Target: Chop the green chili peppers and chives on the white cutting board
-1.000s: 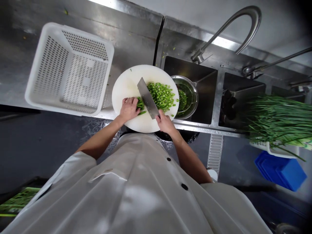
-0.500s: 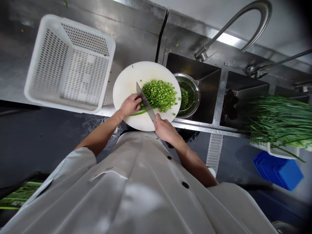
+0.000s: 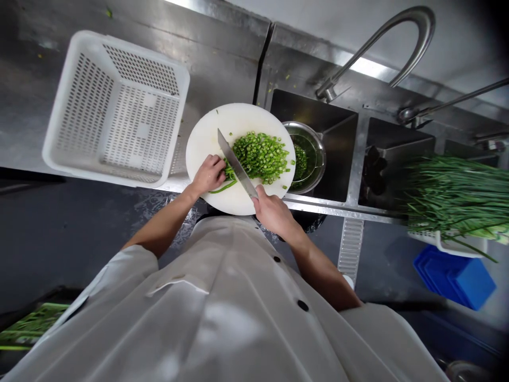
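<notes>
My right hand [image 3: 273, 213] grips the handle of a kitchen knife [image 3: 237, 165], its blade slanting up and left across a round white cutting board [image 3: 201, 124]. My left hand [image 3: 210, 173] has its fingers curled on the board, left of the blade, over green chili peppers that the fingers mostly hide. One long green chili pepper [image 3: 223, 187] lies just below those fingers. Right of the blade spreads a heap of chopped green chili peppers [image 3: 264, 156]. Beside the board, a round metal bowl [image 3: 321, 154] in the sink holds more chopped green pieces.
A white perforated basket [image 3: 139, 119] stands on the steel counter to the left. At the right are sinks with curved faucets [image 3: 423, 32], a big bundle of long green stalks [image 3: 457, 196] over a white basket, and a blue container [image 3: 469, 281] beneath.
The knife has shifted slightly, its tip further up and left on the board. My left hand has drawn a little to the left. The chopped heap looks nearly the same.
</notes>
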{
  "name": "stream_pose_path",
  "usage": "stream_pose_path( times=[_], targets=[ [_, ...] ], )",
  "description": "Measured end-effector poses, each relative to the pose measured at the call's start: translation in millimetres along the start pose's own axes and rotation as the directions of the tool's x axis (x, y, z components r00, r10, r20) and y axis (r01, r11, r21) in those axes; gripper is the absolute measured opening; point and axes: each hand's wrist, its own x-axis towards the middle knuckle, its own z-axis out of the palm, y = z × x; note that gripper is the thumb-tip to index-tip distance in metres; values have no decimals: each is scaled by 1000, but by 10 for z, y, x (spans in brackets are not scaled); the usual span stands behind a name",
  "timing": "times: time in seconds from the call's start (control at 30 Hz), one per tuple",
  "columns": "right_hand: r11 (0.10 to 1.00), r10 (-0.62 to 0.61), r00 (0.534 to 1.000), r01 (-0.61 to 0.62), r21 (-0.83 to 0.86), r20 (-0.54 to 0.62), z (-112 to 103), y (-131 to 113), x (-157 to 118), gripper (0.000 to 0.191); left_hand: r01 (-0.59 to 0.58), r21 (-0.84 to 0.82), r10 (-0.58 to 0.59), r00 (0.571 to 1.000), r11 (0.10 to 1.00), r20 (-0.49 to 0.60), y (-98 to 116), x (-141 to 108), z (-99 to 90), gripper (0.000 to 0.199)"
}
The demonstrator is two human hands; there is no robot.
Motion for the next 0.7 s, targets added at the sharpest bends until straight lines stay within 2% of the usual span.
stream_pose_path(
  times=[0.07,0.13,0.27,0.33,0.4,0.47,0.6,0.7],
  targets=[
    [999,-36,998,36,-3,49,-5,-37,-18,38,-50,-14,50,998,999,-40,-22,-6,66,9],
    [998,-54,997,53,16,60,82,-68,131,38,-68,-36,66,996,997,-67,-32,-9,118,10],
    [999,-15,1000,15,40,-4,353,-91,589,46,-50,-76,45,996,996,-71,-24,-48,131,12],
    [999,-15,999,16,32,-28,402,-79,681,47,-22,-110,14,997,994,-79,-14,-93,105,10],
    [1000,-13,999,14,16,-42,352,-59,609,48,17,-139,-31,995,990,-100,-7,-150,73,9],
    [1000,-7,999,7,-8,-46,230,-43,407,49,39,-139,-56,992,990,-116,-2,-201,50,11],
    [998,-33,999,33,-54,15,11,-54,32,43,2,-108,-12,996,994,-86,0,-217,60,9],
    [997,-74,995,76,-30,67,82,-104,106,39,-22,-80,18,998,997,-54,-6,-176,96,8]
  ],
)
